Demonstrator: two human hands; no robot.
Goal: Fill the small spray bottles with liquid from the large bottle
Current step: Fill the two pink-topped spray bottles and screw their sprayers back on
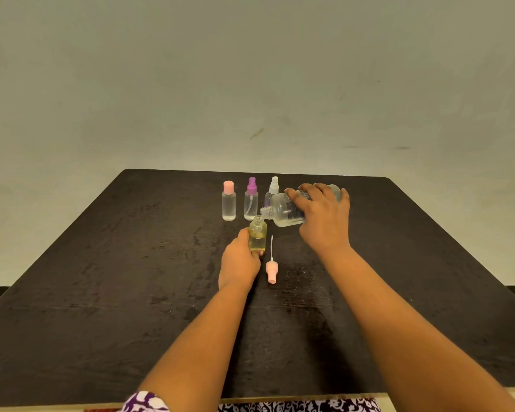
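My right hand [321, 215] grips the large clear bottle [283, 210], tipped on its side with its open neck pointing left, right over the mouth of a small yellowish bottle [257, 234]. My left hand [240, 260] holds that small uncapped bottle upright on the dark table [131, 278]. Its pink spray top [271, 270] with a thin tube lies on the table just right of my left hand. Behind stand three small bottles: one with a pink cap [228, 200], one with a purple sprayer [251, 200] and one with a white sprayer [273, 187], partly hidden by the large bottle.
The table's far edge runs just behind the row of small bottles, against a plain pale wall. Its near edge lies by my patterned clothing [295, 407]. Bare tabletop spreads to the left and right of the bottles.
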